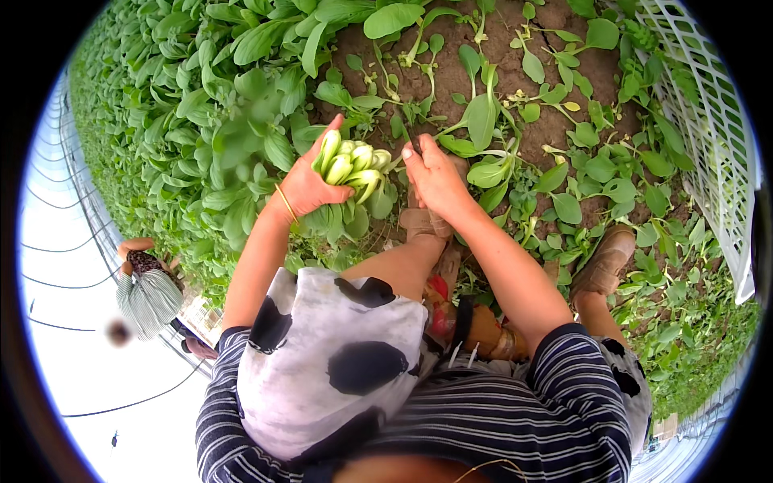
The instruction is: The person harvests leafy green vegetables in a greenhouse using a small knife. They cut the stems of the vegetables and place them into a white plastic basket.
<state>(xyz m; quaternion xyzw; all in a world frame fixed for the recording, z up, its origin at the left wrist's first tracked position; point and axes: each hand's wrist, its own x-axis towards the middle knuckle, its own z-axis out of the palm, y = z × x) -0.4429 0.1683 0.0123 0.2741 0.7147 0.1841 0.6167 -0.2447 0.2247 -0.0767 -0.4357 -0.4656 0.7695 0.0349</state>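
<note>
My left hand (308,184) is wrapped around a bunch of bok choy (350,160), its pale cut stem ends facing up and its leaves hanging below the palm. Just to the right, my right hand (436,181) is closed on a knife (413,134) with a thin dark blade. The handle is hidden in the fist, and the blade points away from me over the soil. A small gap separates the knife from the bunch. Both hands are above my brown shoe (426,220).
Dense standing bok choy (241,115) fills the left side. Loose leaves (483,121) lie scattered over brown soil (513,36). A white plastic crate (715,121) stands at the right, near my other shoe (607,259). Another person (151,296) is at far left.
</note>
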